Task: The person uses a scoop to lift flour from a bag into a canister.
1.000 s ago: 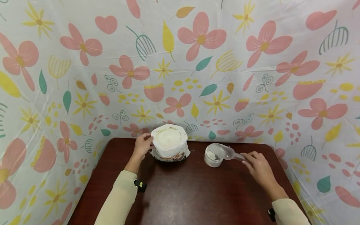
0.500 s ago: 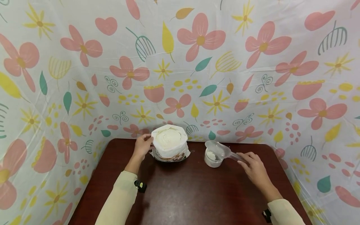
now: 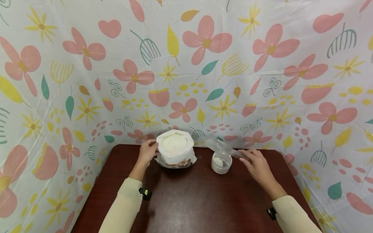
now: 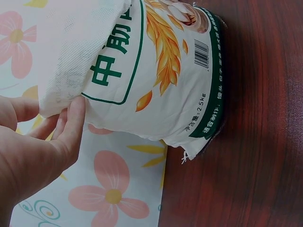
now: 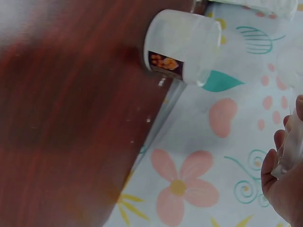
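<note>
An open flour bag (image 3: 177, 158), its white top folded outward, stands at the back of the table, filled with off-white flour. My left hand (image 3: 147, 152) pinches the folded rim on its left side; in the left wrist view the fingertips hold the woven edge of the bag (image 4: 161, 94). My right hand (image 3: 257, 166) grips the handle of a clear plastic scoop (image 3: 223, 148), raised above a small clear jar (image 3: 220, 169) with some white powder in it. The scoop looks bare of flour. In the right wrist view the jar (image 5: 182, 45) bears a dark label.
The dark reddish-brown table (image 3: 201, 200) ends at a flower-printed curtain (image 3: 186, 81) behind and on both sides. White specks lie near the jar (image 5: 148, 120). A wrist strap (image 3: 145, 193) sits on the left forearm and another (image 3: 271, 213) on the right.
The scoop has risen off the jar's mouth and shifted left towards the flour bag, its bowl emptier of powder. My left hand and the bag have stayed put.
</note>
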Motion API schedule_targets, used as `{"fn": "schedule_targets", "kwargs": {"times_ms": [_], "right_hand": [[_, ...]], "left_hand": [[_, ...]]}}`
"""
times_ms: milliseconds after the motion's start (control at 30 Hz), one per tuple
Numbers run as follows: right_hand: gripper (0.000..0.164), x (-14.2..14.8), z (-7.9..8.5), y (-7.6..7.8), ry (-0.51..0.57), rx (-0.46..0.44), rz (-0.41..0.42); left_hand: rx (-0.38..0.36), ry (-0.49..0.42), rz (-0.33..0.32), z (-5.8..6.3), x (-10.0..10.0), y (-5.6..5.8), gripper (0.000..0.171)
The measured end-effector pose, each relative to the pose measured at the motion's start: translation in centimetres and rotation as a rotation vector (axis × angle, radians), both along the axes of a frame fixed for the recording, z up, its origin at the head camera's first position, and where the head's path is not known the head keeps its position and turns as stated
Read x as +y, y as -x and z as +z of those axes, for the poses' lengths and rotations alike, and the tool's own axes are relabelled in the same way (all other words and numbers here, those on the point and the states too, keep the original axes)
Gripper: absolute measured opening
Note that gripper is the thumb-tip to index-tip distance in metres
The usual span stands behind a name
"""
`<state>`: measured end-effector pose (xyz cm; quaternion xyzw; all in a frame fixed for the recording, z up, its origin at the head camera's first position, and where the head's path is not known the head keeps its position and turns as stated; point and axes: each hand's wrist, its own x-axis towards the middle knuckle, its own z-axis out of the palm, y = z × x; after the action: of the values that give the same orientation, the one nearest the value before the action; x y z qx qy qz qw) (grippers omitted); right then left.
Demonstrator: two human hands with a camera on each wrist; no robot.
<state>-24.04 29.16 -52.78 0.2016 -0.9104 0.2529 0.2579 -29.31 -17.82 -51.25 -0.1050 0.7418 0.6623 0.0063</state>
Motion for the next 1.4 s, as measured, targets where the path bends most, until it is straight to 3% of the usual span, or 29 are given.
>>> {"fn": "schedule_targets", "kwargs": {"times_ms": [233,600,867,1200,1400], "right_hand": [[0.035,-1.2,2.1,1.4,-0.041,0.027,0.042],[0.036,-3.2,5.3,3.3,-0.114,-0.062,0.108],[0.032,-4.8,7.2,5.1,-0.238,-0.011,0.173],[0.034,-6.6,9.9,6.5,-0.368,-0.099,0.206],[0.033,-7.7,10.8,7.4,-0.422,-0.083,0.228]], "left_hand": [[-0.003,0.0,-0.004,-0.1,-0.1,-0.1,0.039],[0.006,0.0,-0.009,-0.1,-0.1,0.0,0.039],[0.012,-0.003,-0.011,-0.1,-0.1,0.1,0.038],[-0.002,0.018,-0.007,0.2,0.1,-0.1,0.038],[-0.001,0.012,0.001,0.0,0.1,-0.1,0.037]]}}
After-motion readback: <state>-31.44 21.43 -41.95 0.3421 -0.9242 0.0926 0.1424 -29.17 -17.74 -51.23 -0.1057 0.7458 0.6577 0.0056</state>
